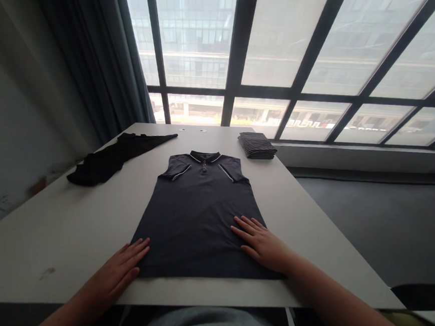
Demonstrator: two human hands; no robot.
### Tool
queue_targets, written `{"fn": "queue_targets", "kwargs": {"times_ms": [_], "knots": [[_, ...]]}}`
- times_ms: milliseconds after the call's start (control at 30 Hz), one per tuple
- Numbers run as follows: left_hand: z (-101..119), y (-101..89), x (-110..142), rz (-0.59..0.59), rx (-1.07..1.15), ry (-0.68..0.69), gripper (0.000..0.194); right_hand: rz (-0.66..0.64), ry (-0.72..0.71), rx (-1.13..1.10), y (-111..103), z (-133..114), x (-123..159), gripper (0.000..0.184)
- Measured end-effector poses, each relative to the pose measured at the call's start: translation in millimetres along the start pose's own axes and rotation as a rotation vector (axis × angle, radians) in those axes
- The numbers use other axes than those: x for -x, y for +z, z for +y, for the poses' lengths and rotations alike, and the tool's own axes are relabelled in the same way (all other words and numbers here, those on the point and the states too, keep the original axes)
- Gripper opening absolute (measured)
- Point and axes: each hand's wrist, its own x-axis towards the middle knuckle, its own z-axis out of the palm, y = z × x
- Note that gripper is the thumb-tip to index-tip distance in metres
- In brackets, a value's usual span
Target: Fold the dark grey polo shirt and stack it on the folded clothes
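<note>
The dark grey short-sleeved polo shirt with a black, white-edged collar [202, 207] lies flat on the white rectangular bench [310, 230], between the two hands, its collar pointing away from them and its hem just nearer the person than the fingers. Both sleeves are folded inward over the front of the shirt. The left hand [118, 271] is open, palm down, its fingertips on the shirt's edge near the hem, with the rest of the hand reaching in from outside that edge. The right hand [260, 241] is open too, fingers spread, lying on the shirt's other side a little farther up from the hem than the left; neither grip is closed on the cloth. Small creases run in the fabric beside the right fingers.

Beyond the left hand and farther out to its side, a crumpled black cloth garment [108, 159] lies on the bench. Beyond the right hand, past the collar, sits a folded stack of black-and-white striped fabric [257, 146].

The right hand covers part of the shirt's side edge, and the right forearm hides the hem corner there. The palms are out of sight. The black garment's shape is hard to make out.
</note>
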Motion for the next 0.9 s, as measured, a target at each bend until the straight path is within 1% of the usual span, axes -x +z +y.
{"fn": "queue_targets", "kwargs": {"times_ms": [100,167,267,333,433,567,700,733,800,867,900], "knots": [[2.6,-3.0,1.8,0.056,0.056,-0.077,0.046,-0.002,0.022,-0.001,1.8,-1.7,2.4,0.062],[5.2,-4.9,3.3,0.079,0.073,-0.088,0.045,-0.003,0.029,0.004,2.7,-3.8,4.5,0.062],[8.8,-7.6,7.0,0.092,0.101,-0.097,0.043,-0.019,0.041,0.019,3.8,-7.9,10.6,0.063],[10.4,-9.5,9.7,0.106,0.133,-0.132,0.039,-0.034,0.048,0.024,4.8,-10.5,16.4,0.064],[11.4,-13.0,11.9,0.119,0.189,-0.18,0.041,-0.039,0.048,0.02,6.9,-13.2,25.5,0.065],[12.6,-21.0,8.9,0.106,0.234,-0.211,0.046,-0.02,0.032,-0.011,10.6,-13.9,34.0,0.066],[15.0,-31.7,3.9,0.031,0.242,-0.261,0.045,-0.008,0.029,-0.038,8.1,-13.3,35.2,0.065],[15.6,-33.6,3.6,0.012,0.23,-0.3,0.044,-0.006,0.026,-0.045,5.2,-13.4,33.3,0.064],[16.5,-35.3,4.3,-0.015,0.178,-0.427,0.04,0.011,0.004,-0.06,-3.6,-14.1,24.2,0.058],[17.6,-34.7,6.0,-0.036,0.116,-0.577,0.04,0.039,-0.04,-0.068,-14.7,-14.7,5.3,0.054],[18.6,-34.0,6.6,-0.053,0.092,-0.636,0.041,0.053,-0.064,-0.065,-20.2,-14.9,-8.7,0.055]]}}
